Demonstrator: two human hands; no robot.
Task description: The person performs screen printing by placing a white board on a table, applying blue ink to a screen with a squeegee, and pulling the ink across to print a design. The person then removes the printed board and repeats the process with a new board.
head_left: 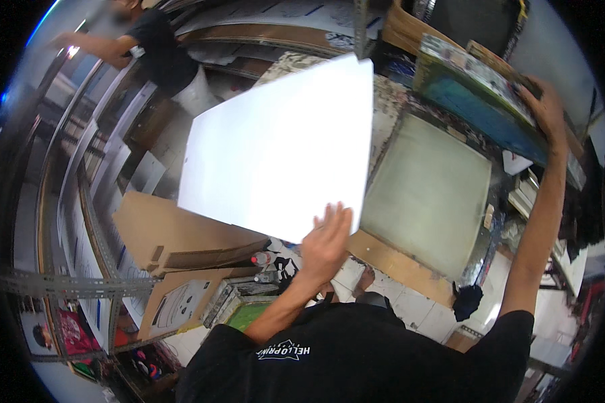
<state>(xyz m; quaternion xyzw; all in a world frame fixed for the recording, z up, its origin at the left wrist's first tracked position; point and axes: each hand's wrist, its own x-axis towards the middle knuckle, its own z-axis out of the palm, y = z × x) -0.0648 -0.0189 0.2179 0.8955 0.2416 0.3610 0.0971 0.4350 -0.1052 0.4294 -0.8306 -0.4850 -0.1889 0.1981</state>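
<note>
My left hand [326, 245] lies with fingers stretched out on the near corner of a stack of white sheets [275, 154]. My right hand [546, 111] reaches up to the far right and grips the top edge of a screen printing frame [480, 111]. That frame is tilted up on its side; its edge is stained with paint and its inner face is blue-green. In front of it, between the two hands, a pale grey-green rectangular panel [430, 195] lies flat on the worktable. The fingertips of my right hand are partly hidden behind the frame's edge.
Brown cardboard [181, 232] and a bottle with a red cap [262, 258] are at the lower left. Metal shelving [74, 287] runs along the left side. Another person [158, 50] stands at the far left. A black cloth [468, 300] hangs at the table's near corner.
</note>
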